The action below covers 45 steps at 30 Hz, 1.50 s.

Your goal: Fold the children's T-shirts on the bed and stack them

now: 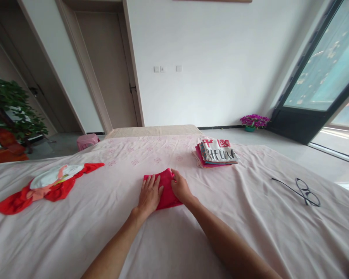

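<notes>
At far left, a leafy plant point(8, 102) stands beyond a chair point(6, 151) of curved, glossy, apparently wooden build. On the sheet point(46, 240), a garment point(54, 180) lies well apart from the hands, presumably to leave the middle free for handling. It is soft, red and white, crumpled and irregular in outline. A pink stool point(87, 142) stands past the far edge.

At centre, the left hand point(150, 192) rests palm down on the cloth point(166, 192), fingers extended and slightly parted. Its grip is flat and encloses nothing; the contact likely steadies the layers. The cloth lies on the sheet directly before the wearer, partly under both hands. It is red, smooth, slightly lustrous and roughly rectangular. The right hand point(180, 188) meets its right edge with fingers bent, probably to control that edge; whether this grip has closed on fabric cannot be told.

To the right, near but not touching, sits a pile point(216, 153), likely set aside to protect its neat stacking. Its layers are folded flat; the top one is white with red and black print. Beyond, purple flowers point(254, 121) stand on the floor. At far right, thin-framed, dark glasses point(306, 190) lie with rounded lenses, apparently clear of the handling area.
</notes>
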Motion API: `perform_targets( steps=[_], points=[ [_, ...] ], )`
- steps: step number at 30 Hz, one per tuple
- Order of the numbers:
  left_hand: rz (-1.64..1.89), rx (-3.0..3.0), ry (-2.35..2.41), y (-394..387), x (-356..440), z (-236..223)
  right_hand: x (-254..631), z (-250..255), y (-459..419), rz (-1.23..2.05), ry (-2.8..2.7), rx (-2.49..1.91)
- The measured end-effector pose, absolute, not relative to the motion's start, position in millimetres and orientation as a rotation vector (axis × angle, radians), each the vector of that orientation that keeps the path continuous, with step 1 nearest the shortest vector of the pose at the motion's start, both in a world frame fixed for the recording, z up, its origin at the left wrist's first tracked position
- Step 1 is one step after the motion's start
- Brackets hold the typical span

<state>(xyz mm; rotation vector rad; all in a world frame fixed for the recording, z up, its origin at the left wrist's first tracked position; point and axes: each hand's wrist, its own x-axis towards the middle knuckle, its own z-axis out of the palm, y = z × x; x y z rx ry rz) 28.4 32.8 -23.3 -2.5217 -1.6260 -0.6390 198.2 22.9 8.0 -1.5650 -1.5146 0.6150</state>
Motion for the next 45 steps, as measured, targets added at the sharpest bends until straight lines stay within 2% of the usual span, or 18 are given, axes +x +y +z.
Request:
perform_targets(
  steps=[6,13,17,21,28,34,45],
  points=[
    [-0.584,-2.438,-1.534,25.0,37.9,-21.7,202.8,2.5,16.5,0.502,-1.594,-1.551],
    [-0.506,-2.427,-1.634,16.0,55.3,-13.4,216.8,9.3,12.1,0.337,-1.648,-1.671],
    [-0.465,-2.442,-1.671,15.3,59.6,-15.9,213.0,22.5,3.4,0.084,-1.775,-1.877],
    [-0.467,-2.479,-1.683,18.6,56.1,-20.0,197.8,20.6,-1.6,-0.104,-1.999,-1.734],
    [-0.563,-2.473,-1.707,26.1,40.0,-22.2,195.7,-7.6,5.8,0.116,-2.119,-1.765],
    [-0.534,-2.51,-1.736,25.1,24.8,-19.4,209.8,-12.4,9.9,0.14,-2.117,-1.844],
    [-0.859,-2.229,-2.018,39.4,-56.9,-40.0,233.1,31.7,17.6,0.369,-1.736,-2.167]
  ],
)
